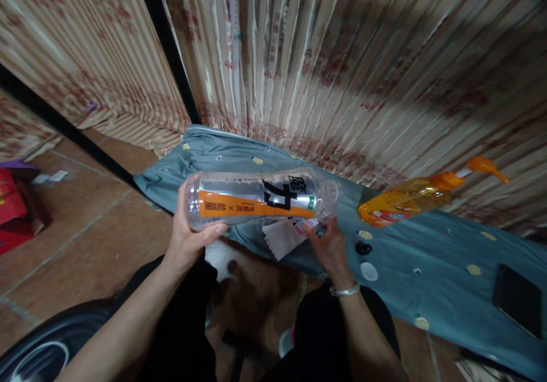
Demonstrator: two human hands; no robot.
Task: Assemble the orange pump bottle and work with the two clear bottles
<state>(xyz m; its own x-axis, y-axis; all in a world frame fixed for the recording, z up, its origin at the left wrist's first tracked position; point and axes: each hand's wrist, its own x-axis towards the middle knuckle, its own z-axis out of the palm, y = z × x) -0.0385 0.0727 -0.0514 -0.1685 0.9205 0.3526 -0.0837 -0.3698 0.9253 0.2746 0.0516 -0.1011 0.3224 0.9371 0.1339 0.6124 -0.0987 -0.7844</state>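
Observation:
A large clear plastic bottle (pixel 256 196) with an orange and silver label lies sideways in the air, its neck to the right and uncapped. My left hand (pixel 188 228) is wrapped around its base, thumb along the near side. Just below the bottle's neck, my right hand (pixel 331 251) is closed on a small white cloth (pixel 282 239) with a scalloped edge and a pink print. The bottle hides some of the right fingers, and whether they also touch its neck is unclear. To the right stands an orange pump bottle (pixel 405 199) of yellow liquid.
A grey-green patterned cover (pixel 410 268) drapes the long surface ahead. On it are a small black object (pixel 363 248), a white round disc (pixel 368 271) and a dark phone-like slab (pixel 518 299). A striped curtain (pixel 299 57) hangs behind; black poles (pixel 166 40) stand left.

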